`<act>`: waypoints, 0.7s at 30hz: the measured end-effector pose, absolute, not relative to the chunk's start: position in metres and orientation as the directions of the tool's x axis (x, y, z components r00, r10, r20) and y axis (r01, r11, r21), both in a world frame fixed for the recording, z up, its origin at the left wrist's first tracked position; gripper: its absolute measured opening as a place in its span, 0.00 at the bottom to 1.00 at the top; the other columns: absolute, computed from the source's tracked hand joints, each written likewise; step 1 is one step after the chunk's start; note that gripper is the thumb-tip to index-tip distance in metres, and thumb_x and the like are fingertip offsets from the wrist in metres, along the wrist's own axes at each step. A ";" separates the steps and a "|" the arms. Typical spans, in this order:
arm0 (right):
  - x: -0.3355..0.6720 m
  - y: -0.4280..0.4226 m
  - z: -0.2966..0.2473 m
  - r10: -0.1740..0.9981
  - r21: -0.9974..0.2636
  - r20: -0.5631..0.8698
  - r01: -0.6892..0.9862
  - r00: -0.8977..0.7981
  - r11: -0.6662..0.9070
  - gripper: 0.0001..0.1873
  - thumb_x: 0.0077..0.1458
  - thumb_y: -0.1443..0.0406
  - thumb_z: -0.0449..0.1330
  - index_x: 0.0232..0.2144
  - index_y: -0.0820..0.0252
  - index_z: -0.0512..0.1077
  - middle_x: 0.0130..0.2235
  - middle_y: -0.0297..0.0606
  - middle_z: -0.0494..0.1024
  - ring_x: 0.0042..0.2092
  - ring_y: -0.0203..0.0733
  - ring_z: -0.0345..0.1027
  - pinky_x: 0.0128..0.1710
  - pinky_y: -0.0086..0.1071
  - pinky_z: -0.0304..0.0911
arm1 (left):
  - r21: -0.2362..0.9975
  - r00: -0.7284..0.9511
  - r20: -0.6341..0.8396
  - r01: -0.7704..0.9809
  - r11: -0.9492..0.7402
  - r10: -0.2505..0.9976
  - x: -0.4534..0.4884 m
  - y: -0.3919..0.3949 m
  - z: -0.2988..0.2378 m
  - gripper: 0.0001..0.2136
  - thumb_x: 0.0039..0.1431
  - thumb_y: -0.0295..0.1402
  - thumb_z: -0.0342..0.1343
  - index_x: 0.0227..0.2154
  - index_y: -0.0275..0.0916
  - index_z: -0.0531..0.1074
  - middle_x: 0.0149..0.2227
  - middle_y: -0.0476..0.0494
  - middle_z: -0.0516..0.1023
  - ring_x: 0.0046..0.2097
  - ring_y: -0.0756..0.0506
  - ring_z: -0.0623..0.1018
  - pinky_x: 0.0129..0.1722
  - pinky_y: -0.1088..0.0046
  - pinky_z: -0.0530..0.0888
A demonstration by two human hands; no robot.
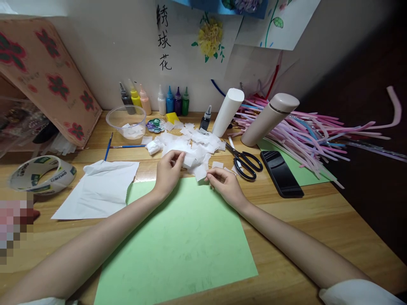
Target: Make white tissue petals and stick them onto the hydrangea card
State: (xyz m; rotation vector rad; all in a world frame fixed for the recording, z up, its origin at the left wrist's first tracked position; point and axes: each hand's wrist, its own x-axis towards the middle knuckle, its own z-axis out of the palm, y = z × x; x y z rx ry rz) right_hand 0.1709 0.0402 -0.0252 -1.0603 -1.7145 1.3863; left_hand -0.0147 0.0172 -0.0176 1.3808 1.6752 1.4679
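My left hand [169,173] is closed in a pinch on a small piece of white tissue paper [190,160], at the near edge of a loose heap of cut tissue pieces [178,142]. Thumb and fingertips of my right hand [225,183] are pressed together on the corner of another tissue piece [201,173]. Both hands are over the far edge of a light green paper sheet [181,241], which lies flat on the wooden table [333,224]. Black-handled scissors [244,163] rest just right of the heap.
A phone [282,173], pipe cleaners [305,131] and a tilted-looking bottle [270,119] stand or lie right. Left are a tape roll [59,180], a white tissue sheet [101,190] and a clear bowl [126,120]. Several paint bottles [170,101] line the wall.
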 end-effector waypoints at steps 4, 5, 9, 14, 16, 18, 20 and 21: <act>0.170 0.040 -0.027 0.932 -0.989 0.069 0.101 -0.356 0.112 0.24 0.52 0.61 0.58 0.51 0.57 0.62 0.39 0.36 0.67 0.27 0.30 0.60 0.26 0.26 0.60 | 0.877 -0.306 0.331 0.448 -0.172 0.893 -0.013 0.013 -0.013 0.09 0.59 0.37 0.51 0.34 0.39 0.72 0.30 0.48 0.74 0.28 0.51 0.70 0.27 0.75 0.66; 0.170 0.039 -0.027 0.938 -0.985 0.098 0.099 -0.333 0.139 0.26 0.52 0.61 0.58 0.53 0.55 0.59 0.40 0.36 0.65 0.28 0.30 0.60 0.27 0.26 0.60 | 0.857 -0.275 0.358 0.476 -0.197 0.892 -0.012 0.012 -0.012 0.08 0.59 0.36 0.51 0.34 0.39 0.73 0.30 0.48 0.74 0.28 0.52 0.69 0.28 0.75 0.66; 0.171 0.038 -0.023 0.922 -0.954 0.171 0.174 -0.349 0.242 0.20 0.54 0.61 0.57 0.49 0.55 0.62 0.36 0.34 0.63 0.31 0.33 0.59 0.32 0.27 0.60 | 0.801 -0.138 0.428 0.515 -0.304 0.893 -0.008 0.008 -0.008 0.08 0.59 0.35 0.51 0.37 0.40 0.73 0.32 0.47 0.74 0.29 0.52 0.68 0.29 0.75 0.66; 0.172 0.041 -0.019 0.880 -0.913 0.208 0.238 -0.427 0.331 0.10 0.55 0.59 0.56 0.33 0.59 0.71 0.31 0.35 0.65 0.33 0.38 0.60 0.33 0.30 0.58 | 0.817 0.010 0.417 0.435 -0.379 0.909 -0.004 0.005 -0.011 0.09 0.58 0.34 0.53 0.41 0.40 0.71 0.36 0.45 0.74 0.32 0.51 0.71 0.30 0.76 0.68; 0.172 0.042 -0.018 0.867 -0.909 0.217 0.231 -0.449 0.348 0.10 0.55 0.59 0.56 0.27 0.59 0.71 0.28 0.35 0.65 0.33 0.39 0.60 0.33 0.31 0.57 | 0.823 0.032 0.394 0.432 -0.369 0.918 -0.004 0.006 -0.012 0.09 0.59 0.33 0.52 0.42 0.40 0.70 0.36 0.45 0.74 0.33 0.51 0.71 0.30 0.76 0.68; 0.172 0.042 -0.016 0.863 -0.913 0.222 0.214 -0.455 0.348 0.11 0.55 0.59 0.57 0.26 0.59 0.72 0.27 0.35 0.66 0.33 0.39 0.60 0.33 0.32 0.56 | 0.821 0.016 0.376 0.458 -0.341 0.927 -0.004 0.006 -0.012 0.10 0.58 0.33 0.52 0.44 0.40 0.68 0.35 0.46 0.73 0.32 0.52 0.70 0.30 0.76 0.68; 0.172 0.041 -0.015 0.866 -0.920 0.213 0.206 -0.453 0.334 0.11 0.54 0.59 0.58 0.26 0.59 0.73 0.27 0.35 0.66 0.32 0.39 0.60 0.32 0.32 0.56 | 0.790 -0.032 0.402 0.518 -0.329 0.915 -0.004 0.006 -0.011 0.10 0.57 0.32 0.54 0.42 0.39 0.66 0.35 0.47 0.72 0.32 0.52 0.70 0.30 0.76 0.68; 0.172 0.041 -0.014 0.870 -0.924 0.206 0.204 -0.449 0.324 0.11 0.54 0.59 0.58 0.26 0.59 0.74 0.27 0.35 0.66 0.32 0.39 0.60 0.32 0.32 0.56 | 0.761 -0.049 0.434 0.554 -0.336 0.900 -0.003 0.005 -0.010 0.09 0.56 0.32 0.54 0.41 0.39 0.66 0.34 0.47 0.71 0.32 0.51 0.69 0.31 0.75 0.68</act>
